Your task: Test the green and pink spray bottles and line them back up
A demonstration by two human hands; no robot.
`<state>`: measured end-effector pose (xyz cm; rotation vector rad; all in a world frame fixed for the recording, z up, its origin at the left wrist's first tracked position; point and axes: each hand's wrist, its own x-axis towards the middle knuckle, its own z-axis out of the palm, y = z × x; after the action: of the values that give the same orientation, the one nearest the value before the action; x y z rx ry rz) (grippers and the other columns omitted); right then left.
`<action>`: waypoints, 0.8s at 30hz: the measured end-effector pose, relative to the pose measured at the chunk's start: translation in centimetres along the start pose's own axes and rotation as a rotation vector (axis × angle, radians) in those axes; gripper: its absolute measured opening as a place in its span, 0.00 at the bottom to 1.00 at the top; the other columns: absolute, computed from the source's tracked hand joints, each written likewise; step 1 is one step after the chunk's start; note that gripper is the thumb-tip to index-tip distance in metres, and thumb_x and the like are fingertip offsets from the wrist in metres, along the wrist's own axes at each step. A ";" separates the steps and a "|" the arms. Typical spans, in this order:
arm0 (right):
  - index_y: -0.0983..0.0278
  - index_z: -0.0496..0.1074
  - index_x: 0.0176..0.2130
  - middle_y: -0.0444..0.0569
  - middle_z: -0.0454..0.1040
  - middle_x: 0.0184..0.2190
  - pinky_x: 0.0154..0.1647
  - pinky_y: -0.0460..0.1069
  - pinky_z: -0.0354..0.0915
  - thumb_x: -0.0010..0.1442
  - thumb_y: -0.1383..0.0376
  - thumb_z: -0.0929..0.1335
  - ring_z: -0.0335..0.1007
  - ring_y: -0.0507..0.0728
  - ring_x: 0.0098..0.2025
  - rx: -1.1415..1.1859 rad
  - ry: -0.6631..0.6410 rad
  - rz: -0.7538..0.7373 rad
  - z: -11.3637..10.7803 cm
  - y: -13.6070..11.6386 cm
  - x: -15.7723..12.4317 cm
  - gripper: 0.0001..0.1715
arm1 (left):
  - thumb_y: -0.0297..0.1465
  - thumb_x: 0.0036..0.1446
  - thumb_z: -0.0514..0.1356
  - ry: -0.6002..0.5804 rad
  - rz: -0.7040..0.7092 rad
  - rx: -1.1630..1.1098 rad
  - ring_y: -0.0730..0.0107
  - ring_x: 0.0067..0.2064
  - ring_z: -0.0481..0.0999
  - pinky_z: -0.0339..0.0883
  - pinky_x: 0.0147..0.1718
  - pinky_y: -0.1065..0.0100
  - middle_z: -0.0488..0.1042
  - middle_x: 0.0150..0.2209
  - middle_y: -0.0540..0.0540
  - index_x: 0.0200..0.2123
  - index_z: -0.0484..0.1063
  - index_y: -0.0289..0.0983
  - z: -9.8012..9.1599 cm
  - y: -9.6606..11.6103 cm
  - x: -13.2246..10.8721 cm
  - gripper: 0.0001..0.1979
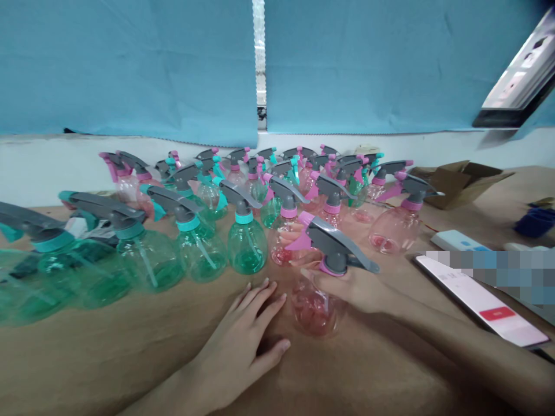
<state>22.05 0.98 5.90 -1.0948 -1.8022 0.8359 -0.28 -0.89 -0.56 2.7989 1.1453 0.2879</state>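
My right hand [342,284] is wrapped round the neck of a pink spray bottle [314,309], below its grey and pink trigger head. That bottle stands on the brown table, slightly in front of the others. My left hand [243,329] lies flat on the table to its left, fingers spread, holding nothing. Just beyond the left fingertips stands a green spray bottle [247,245] with a turquoise collar. Behind the held bottle is another pink spray bottle [281,245], partly hidden by my right fingers. Further right, one more pink spray bottle [392,228] stands apart.
Several green and pink spray bottles crowd the back and left of the table [108,352]. A phone [481,303] with a lit screen and a white box [459,240] lie at right. Behind them sit an open cardboard box [459,182] and a dark blue object [535,219].
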 end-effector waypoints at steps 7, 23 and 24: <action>0.59 0.67 0.28 0.45 0.76 0.29 0.42 0.53 0.71 0.49 0.66 0.64 0.75 0.58 0.36 -0.023 -0.051 0.034 -0.1 0.0 0.1 0.02 | 0.44 0.63 0.52 0.002 -0.003 -0.002 0.55 0.63 0.54 0.52 0.58 0.52 0.54 0.64 0.43 0.61 0.56 0.40 0.0 0.1 0.0 0.27; 0.60 0.68 0.27 0.43 0.74 0.25 0.35 0.50 0.71 0.50 0.64 0.63 0.74 0.58 0.32 -0.110 -0.053 0.011 -0.2 -0.4 0.1 0.05 | 0.42 0.62 0.53 -0.004 -0.014 -0.030 0.54 0.63 0.54 0.51 0.58 0.51 0.55 0.64 0.43 0.62 0.56 0.41 -0.2 0.2 0.1 0.27; 0.60 0.68 0.28 0.43 0.75 0.26 0.35 0.50 0.71 0.49 0.64 0.63 0.74 0.57 0.32 -0.097 -0.032 0.015 -0.1 -0.5 0.1 0.04 | 0.42 0.63 0.53 -0.007 -0.014 -0.031 0.54 0.63 0.54 0.51 0.58 0.51 0.54 0.64 0.43 0.62 0.56 0.40 -0.2 0.2 0.1 0.26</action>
<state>21.97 0.91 6.40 -1.1642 -1.8795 0.7860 -0.14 -0.98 -0.34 2.7620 1.1487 0.2914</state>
